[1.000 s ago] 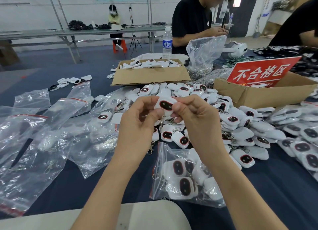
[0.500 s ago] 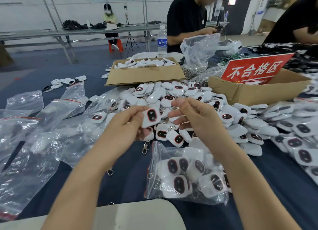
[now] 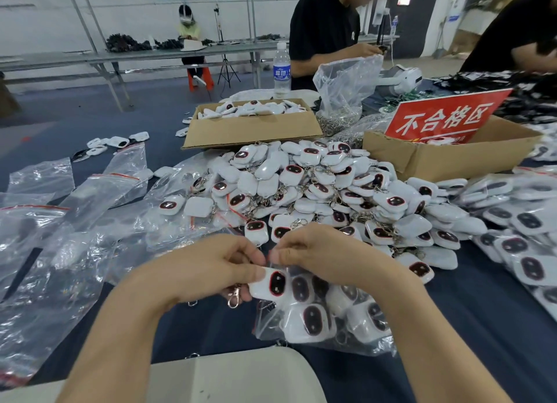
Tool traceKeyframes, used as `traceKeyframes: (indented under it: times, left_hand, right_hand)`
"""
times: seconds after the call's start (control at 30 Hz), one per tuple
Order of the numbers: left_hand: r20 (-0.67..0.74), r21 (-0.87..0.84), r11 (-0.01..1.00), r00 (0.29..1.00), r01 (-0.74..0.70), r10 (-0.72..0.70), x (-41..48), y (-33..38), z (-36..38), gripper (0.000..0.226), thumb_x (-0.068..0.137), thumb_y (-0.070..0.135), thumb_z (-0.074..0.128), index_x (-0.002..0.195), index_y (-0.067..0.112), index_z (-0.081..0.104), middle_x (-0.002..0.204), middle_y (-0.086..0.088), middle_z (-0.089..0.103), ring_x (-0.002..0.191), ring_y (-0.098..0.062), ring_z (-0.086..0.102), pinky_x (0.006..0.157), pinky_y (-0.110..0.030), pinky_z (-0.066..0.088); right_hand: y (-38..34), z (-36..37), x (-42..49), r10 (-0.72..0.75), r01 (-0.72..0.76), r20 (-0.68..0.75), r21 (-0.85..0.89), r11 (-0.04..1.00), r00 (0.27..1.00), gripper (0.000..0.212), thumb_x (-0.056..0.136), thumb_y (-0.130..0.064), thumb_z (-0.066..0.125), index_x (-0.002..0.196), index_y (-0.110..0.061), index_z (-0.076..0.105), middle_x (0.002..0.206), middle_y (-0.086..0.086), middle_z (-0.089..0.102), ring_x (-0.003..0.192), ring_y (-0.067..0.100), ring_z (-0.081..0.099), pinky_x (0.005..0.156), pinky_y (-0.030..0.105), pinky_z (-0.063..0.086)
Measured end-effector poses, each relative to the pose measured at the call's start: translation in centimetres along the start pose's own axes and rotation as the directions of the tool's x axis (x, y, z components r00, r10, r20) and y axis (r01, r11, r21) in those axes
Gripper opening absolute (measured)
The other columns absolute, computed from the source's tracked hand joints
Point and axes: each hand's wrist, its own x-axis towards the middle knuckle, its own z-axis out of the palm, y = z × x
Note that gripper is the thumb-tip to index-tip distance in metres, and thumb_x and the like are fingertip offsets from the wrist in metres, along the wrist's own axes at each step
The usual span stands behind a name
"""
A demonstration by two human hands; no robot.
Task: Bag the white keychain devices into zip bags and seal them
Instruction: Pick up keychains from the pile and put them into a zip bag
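Device (image 3: pixel 271 283) pinched in our left fingers (image 3: pixel 256 272) lies at the bag (image 3: pixel 325 327) mouth, clasp (image 3: pixel 233 298) pointing left; our right fingers (image 3: pixel 281 255) pinch the mouth's edge, just right of it.

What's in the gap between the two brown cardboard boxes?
A crinkly clear plastic bag of silver metal chains fills that gap, shown in the head view.

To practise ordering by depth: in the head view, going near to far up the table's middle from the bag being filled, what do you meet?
The partly filled zip bag, loose pile of keychain devices, open cardboard box, water bottle, person in black shirt.
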Motion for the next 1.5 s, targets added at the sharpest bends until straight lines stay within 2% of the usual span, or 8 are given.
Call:
traceKeyframes:
  times: [0.3, 0.47, 0.57, 0.77, 0.93, 1.1, 1.23, 1.5]
  left_hand:
    - [-0.040, -0.239, 0.971, 0.999, -0.025, 0.016, 0.3, 1.4, 1.5, 0.019, 0.098, -0.002, 0.057, 0.113, 0.008, 0.055, 0.082, -0.011, 0.076, 0.074, -0.020, 0.074, 0.073, -0.030, 0.063]
    - [0.125, -0.325, 0.944, 0.986, -0.060, 0.106, -0.4, 2.5, 2.0, 0.045, 0.087, 0.003, 0.057, 0.125, 0.027, 0.054, 0.111, -0.019, 0.072, 0.110, -0.029, 0.070, 0.098, -0.031, 0.056]
    - [0.156, -0.299, 0.952, 0.980, -0.070, 0.121, -0.6, 2.8, 2.4, 0.050, 0.091, -0.005, 0.052, 0.121, 0.035, 0.052, 0.105, -0.011, 0.067, 0.106, -0.018, 0.067, 0.096, -0.026, 0.056]
    - [-0.153, -0.255, 0.963, 0.987, -0.085, 0.047, -1.6, 2.5, -0.3, 0.044, 0.097, 0.001, 0.054, 0.130, 0.031, 0.057, 0.090, -0.010, 0.079, 0.081, -0.019, 0.076, 0.067, -0.023, 0.061]
    - [-0.511, 0.032, 0.990, 0.849, -0.136, 0.134, 2.4, -0.1, 0.7, 0.013, 0.101, 0.021, 0.055, 0.106, 0.028, 0.065, 0.083, 0.006, 0.073, 0.076, -0.012, 0.065, 0.065, -0.023, 0.049]
    - [-0.560, 0.202, 0.974, 0.803, -0.108, 0.205, 5.8, -2.3, 3.9, 0.029, 0.098, 0.044, 0.058, 0.116, 0.025, 0.069, 0.104, 0.006, 0.065, 0.088, -0.004, 0.058, 0.074, -0.022, 0.041]
    - [-0.588, 0.256, 0.964, 0.780, -0.072, 0.214, 6.4, -2.4, 4.8, 0.050, 0.087, 0.063, 0.062, 0.124, 0.030, 0.065, 0.104, 0.006, 0.047, 0.094, -0.013, 0.054, 0.082, -0.031, 0.045]
    - [-0.634, 0.191, 0.961, 0.722, -0.200, 0.276, 6.7, -2.3, 5.4, 0.018, 0.093, 0.034, 0.068, 0.104, 0.035, 0.054, 0.108, 0.007, 0.052, 0.100, -0.016, 0.057, 0.090, -0.035, 0.049]
  right_hand:
    - [0.0, -0.2, -0.1, -0.029, 0.046, -0.162, 0.106, 0.993, 0.986, 0.043, 0.085, -0.069, 0.056, 0.082, -0.029, 0.072, 0.066, -0.010, 0.068, 0.054, -0.003, 0.056, 0.059, 0.023, 0.046]
    - [1.1, -1.1, -0.3, -0.004, 0.035, -0.194, 0.158, 0.987, 0.981, 0.025, 0.099, -0.040, 0.060, 0.078, -0.032, 0.071, 0.054, -0.009, 0.058, 0.041, 0.001, 0.042, 0.051, 0.025, 0.036]
    - [1.4, -1.5, -0.6, -0.030, 0.059, -0.155, 0.185, 0.981, 0.987, 0.023, 0.099, -0.036, 0.059, 0.083, -0.030, 0.075, 0.059, -0.004, 0.057, 0.047, 0.008, 0.041, 0.054, 0.030, 0.036]
    - [0.5, -0.4, -0.5, -0.111, 0.109, 0.004, 0.163, 0.981, 0.994, 0.018, 0.099, -0.031, 0.058, 0.100, -0.033, 0.077, 0.067, -0.012, 0.070, 0.052, 0.003, 0.048, 0.053, 0.018, 0.039]
    - [-0.4, 0.7, 0.1, -0.110, 0.107, 0.023, 0.103, 0.989, 0.994, 0.017, 0.098, -0.036, 0.061, 0.102, -0.029, 0.075, 0.075, -0.018, 0.072, 0.066, -0.008, 0.063, 0.059, 0.006, 0.045]
    - [0.2, -0.7, -0.4, -0.075, 0.080, -0.090, 0.060, 0.995, 0.993, 0.024, 0.097, -0.048, 0.056, 0.092, -0.032, 0.073, 0.079, -0.015, 0.073, 0.056, 0.007, 0.060, 0.060, 0.024, 0.052]
    - [1.1, -1.7, -0.5, -0.073, 0.093, -0.323, 0.045, 0.995, 0.944, 0.020, 0.101, -0.037, 0.054, 0.089, -0.037, 0.070, 0.070, -0.030, 0.064, 0.058, -0.010, 0.054, 0.056, 0.009, 0.039]
    - [1.4, -1.3, -0.3, -0.023, 0.034, -0.406, 0.020, 0.999, 0.914, 0.027, 0.102, -0.036, 0.053, 0.127, -0.034, 0.063, 0.105, -0.024, 0.059, 0.103, 0.002, 0.056, 0.082, 0.019, 0.043]
